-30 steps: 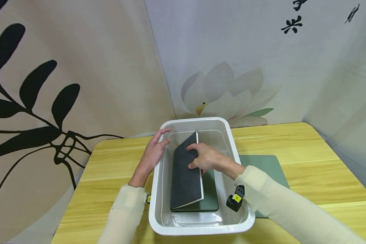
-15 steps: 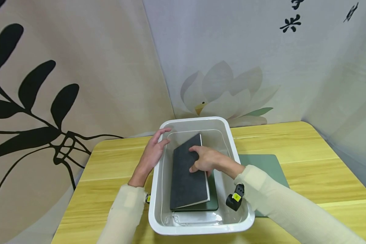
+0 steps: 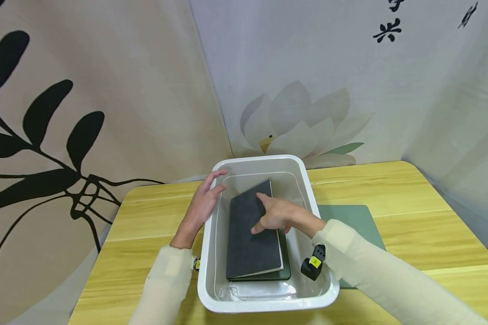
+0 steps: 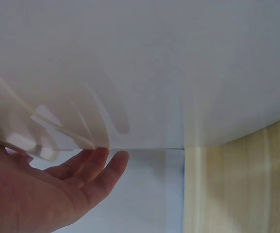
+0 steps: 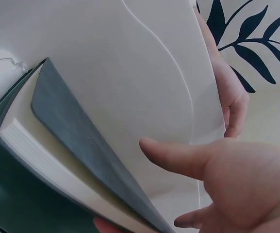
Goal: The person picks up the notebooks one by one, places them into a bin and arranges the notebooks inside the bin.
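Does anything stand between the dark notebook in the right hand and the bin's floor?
Yes: a flat green item lies on the bin floor beneath the dark notebook, and fingers of the right hand reach under its edge.

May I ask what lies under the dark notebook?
Past its right and bottom edges, a flat green item shows in the head view; the dark notebook covers the rest, so anything else beneath cannot be seen.
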{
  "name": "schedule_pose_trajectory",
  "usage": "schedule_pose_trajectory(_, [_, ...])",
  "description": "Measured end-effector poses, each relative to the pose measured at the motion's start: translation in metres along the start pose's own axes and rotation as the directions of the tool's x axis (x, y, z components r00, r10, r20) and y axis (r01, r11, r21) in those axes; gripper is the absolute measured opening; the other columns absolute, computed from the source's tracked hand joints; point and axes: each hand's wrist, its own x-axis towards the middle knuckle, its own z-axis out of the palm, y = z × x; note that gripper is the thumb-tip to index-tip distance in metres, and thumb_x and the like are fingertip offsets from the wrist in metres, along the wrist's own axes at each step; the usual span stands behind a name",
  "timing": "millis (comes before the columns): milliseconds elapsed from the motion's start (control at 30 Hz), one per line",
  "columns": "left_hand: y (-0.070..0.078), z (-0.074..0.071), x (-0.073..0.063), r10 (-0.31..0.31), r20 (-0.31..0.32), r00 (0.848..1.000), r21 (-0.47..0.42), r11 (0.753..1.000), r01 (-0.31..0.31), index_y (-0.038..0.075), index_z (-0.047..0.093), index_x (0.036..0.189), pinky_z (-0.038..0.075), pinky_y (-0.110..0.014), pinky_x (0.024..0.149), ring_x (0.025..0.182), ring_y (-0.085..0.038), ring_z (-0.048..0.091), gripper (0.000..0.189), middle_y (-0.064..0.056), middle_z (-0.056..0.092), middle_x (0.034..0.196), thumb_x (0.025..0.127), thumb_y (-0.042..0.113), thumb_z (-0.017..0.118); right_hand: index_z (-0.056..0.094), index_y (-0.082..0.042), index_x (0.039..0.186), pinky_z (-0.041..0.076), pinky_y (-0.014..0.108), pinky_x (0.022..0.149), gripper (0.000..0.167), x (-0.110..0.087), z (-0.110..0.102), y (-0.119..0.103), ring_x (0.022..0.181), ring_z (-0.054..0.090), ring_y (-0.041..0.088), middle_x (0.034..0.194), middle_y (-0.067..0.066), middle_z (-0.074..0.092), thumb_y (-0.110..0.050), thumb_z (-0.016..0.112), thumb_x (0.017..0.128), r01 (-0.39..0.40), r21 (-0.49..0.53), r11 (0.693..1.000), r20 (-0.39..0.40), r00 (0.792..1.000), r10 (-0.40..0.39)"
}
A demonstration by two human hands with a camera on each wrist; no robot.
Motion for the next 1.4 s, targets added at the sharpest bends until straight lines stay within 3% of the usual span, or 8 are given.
schedule_pose_trajectory(167, [0.0001,0.0002,0.0000,0.000,-0.006,1.000,0.000,1.000,0.000,0.025,0.051,0.141,0.030,-0.059,0.111,0.142,-0.027,0.034,0.041,0.001,0.034,0.158,0.101,0.032,0.046,0.017,-0.018,0.159,0.055,0.037,0.058,0.105,-0.0001,-0.0007,0.0003,0.082,0.061,0.022,0.149,0.015,0.046,-0.035,0.082,0.079,-0.010,-0.050,0.999,0.007,1.000,0.011])
schedule_pose_trajectory(500, [-0.0007,0.0005,0.0000,0.003,0.002,1.000,-0.005,1.000,-0.003,0.026,0.050,0.141,0.028,-0.062,0.111,0.143,-0.028,0.032,0.040,0.001,0.032,0.159,0.102,0.029,0.044,0.011,-0.016,0.160,0.048,0.035,0.057,0.111,0.0000,-0.0015,0.0018,0.067,0.067,0.023,0.149,0.018,0.045,-0.038,0.083,0.078,-0.021,-0.087,0.996,0.024,0.999,0.023])
schedule_pose_trajectory(700, [-0.0011,0.0005,-0.0002,-0.005,0.009,1.000,-0.009,1.000,0.005,0.026,0.050,0.142,0.030,-0.062,0.110,0.142,-0.029,0.034,0.040,0.002,0.032,0.159,0.102,0.030,0.044,0.010,-0.014,0.160,0.051,0.041,0.067,0.114,-0.0007,-0.0014,0.0018,0.065,0.066,0.022,0.151,0.019,0.042,-0.039,0.084,0.077,-0.026,-0.092,0.995,0.026,0.999,0.028])
schedule_pose_trajectory(933, [-0.0013,0.0003,-0.0010,-0.006,0.011,1.000,-0.009,1.000,0.006,0.027,0.049,0.142,0.030,-0.062,0.110,0.141,-0.029,0.034,0.040,0.002,0.032,0.159,0.103,0.030,0.043,0.008,-0.014,0.160,0.048,0.038,0.062,0.111,-0.0005,-0.0008,0.0024,0.066,0.064,0.020,0.153,0.017,0.041,-0.043,0.080,0.080,-0.035,-0.101,0.994,0.028,0.999,0.038])
schedule_pose_trajectory(1200, [-0.0012,0.0009,-0.0006,0.003,0.008,1.000,-0.007,1.000,-0.003,0.026,0.049,0.142,0.029,-0.062,0.111,0.142,-0.029,0.033,0.040,0.002,0.031,0.159,0.103,0.030,0.043,0.006,-0.011,0.160,0.054,0.045,0.073,0.106,-0.0004,-0.0004,0.0032,0.069,0.067,0.022,0.152,0.018,0.041,-0.042,0.075,0.085,-0.040,-0.110,0.993,0.029,0.999,0.043])
schedule_pose_trajectory(1400, [-0.0010,0.0009,0.0000,0.002,0.005,1.000,-0.014,1.000,-0.002,0.025,0.050,0.142,0.029,-0.061,0.111,0.142,-0.028,0.033,0.040,0.001,0.032,0.159,0.102,0.029,0.044,0.007,-0.008,0.159,0.051,0.038,0.064,0.105,0.0002,-0.0004,0.0030,0.066,0.068,0.023,0.148,0.020,0.046,-0.042,0.075,0.086,-0.033,-0.117,0.993,0.025,0.999,0.036])
